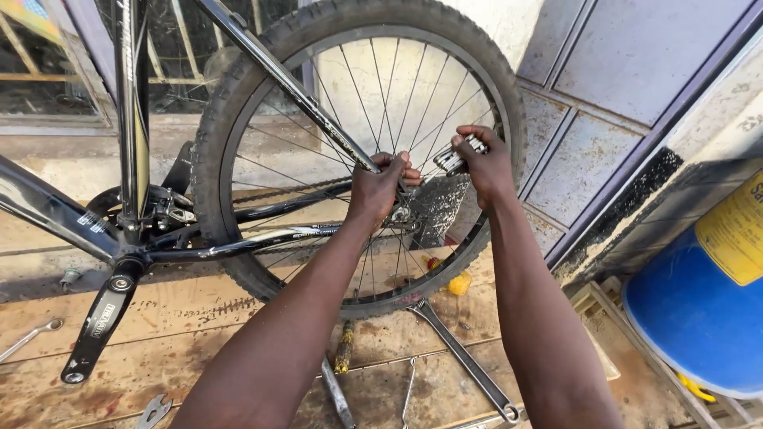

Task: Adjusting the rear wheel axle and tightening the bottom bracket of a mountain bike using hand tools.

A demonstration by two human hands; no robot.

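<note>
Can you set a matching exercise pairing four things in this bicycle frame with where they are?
Things:
1 left hand
2 right hand
3 blue drum
4 crank arm

Places:
A far right, by the wall
B lower left, hanging over the boards
C at the rear wheel's hub
D holding a metal folding tool

Pairs: 1-C, 2-D, 3-A, 4-B

Black knobbly tyre (238,87), silver spokes (373,87), glossy black bike frame (48,210). A silvery metal tool (457,159) glints, blue barrel (691,318) wears a yellow label (735,234), boards (207,326) show worn reddish-brown.
</note>
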